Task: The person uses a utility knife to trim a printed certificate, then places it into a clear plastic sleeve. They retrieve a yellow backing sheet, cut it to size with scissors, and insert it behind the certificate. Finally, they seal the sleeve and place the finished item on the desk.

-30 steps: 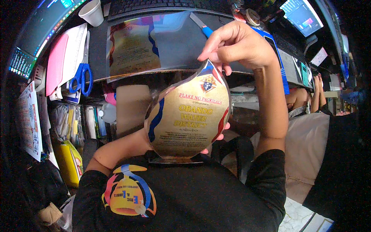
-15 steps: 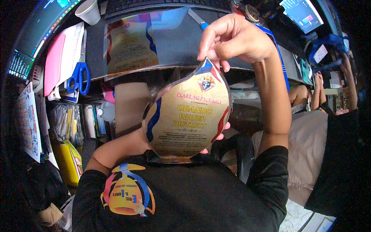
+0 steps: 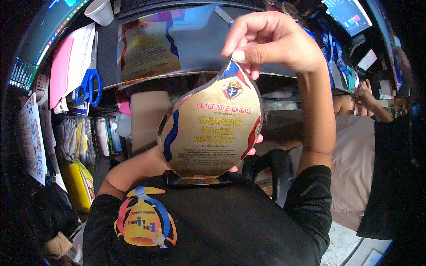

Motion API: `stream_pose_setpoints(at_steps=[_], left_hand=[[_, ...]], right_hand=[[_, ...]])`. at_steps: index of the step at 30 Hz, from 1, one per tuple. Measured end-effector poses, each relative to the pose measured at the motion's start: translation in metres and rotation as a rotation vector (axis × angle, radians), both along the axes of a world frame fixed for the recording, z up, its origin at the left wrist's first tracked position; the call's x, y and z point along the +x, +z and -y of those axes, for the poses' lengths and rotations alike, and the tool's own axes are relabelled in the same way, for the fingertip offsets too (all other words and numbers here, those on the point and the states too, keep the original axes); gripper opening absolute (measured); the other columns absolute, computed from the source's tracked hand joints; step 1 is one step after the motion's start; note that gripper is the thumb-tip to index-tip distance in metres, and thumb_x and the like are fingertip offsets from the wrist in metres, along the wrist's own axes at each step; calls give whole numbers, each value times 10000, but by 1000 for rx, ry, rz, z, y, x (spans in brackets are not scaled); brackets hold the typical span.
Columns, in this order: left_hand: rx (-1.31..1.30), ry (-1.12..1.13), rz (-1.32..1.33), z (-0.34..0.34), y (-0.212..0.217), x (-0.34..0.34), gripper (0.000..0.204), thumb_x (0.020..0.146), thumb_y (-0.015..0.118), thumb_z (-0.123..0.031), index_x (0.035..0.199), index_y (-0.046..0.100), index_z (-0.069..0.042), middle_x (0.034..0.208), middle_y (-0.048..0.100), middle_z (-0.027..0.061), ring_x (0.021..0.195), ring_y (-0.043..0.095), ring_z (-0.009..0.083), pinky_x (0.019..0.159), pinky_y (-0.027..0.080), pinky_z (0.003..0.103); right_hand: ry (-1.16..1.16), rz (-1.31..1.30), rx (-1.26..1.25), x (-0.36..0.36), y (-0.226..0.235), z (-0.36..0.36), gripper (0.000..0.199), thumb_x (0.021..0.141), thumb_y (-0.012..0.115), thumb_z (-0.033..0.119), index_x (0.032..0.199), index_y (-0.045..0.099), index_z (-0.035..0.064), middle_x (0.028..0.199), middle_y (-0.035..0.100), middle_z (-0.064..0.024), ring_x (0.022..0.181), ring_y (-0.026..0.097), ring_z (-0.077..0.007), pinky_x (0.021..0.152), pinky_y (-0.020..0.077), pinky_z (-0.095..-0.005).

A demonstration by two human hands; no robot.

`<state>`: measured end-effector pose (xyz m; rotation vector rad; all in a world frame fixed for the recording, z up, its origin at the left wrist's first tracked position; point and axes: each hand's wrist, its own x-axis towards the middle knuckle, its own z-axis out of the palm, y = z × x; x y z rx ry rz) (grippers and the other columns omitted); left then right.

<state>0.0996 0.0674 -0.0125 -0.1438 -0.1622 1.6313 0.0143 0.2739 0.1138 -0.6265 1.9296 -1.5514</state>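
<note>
Close above the chest, a teardrop-shaped glass plaque stands upright on its dark base, gold face with red and blue side stripes turned toward the camera. Right hand pinches the pointed top between thumb and fingers, grip clenched on the tip. Left hand is behind the plaque, only fingertips showing at its right edge; grip appears to be supporting the back, though the palm is hidden. Judgement: to handle this well, keep the pinch on the tip light and carry the weight from behind and at the base, touching edges only so the printed face stays free of smears. Surroundings: dark worktop ahead carries a second, flat plaque sheet, blue-handled scissors, a pink folder and a white cup. Another person's hand is at far right, well apart. Obstruction: worktop edge sits just beyond the tip, leaving little room forward.
</note>
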Motion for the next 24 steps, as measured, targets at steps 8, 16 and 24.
stream_pose_setpoints(at_steps=[8,16,24], left_hand=[[-18,12,-28,4,13,-2,829,858,369,-677,1475,209,-148,1511,171,219,1376,226,403,1081,237,591],[-68,71,-104,6,17,-1,809,862,404,-659,1424,305,-85,1417,351,185,1258,420,342,976,381,530],[-135,100,-38,7,10,-2,812,857,403,-672,1402,352,-71,1362,430,189,1208,479,341,927,443,522]], right_hand=[[-92,-135,49,14,2,3,102,845,663,40,909,588,18,742,632,-12,632,613,-63,554,509,-180],[-99,-309,107,25,7,4,103,852,643,21,944,596,9,809,621,-4,736,596,-42,634,495,-176],[-99,-455,288,25,8,12,102,855,626,-1,951,591,-7,856,615,-19,793,591,-56,693,500,-206]])
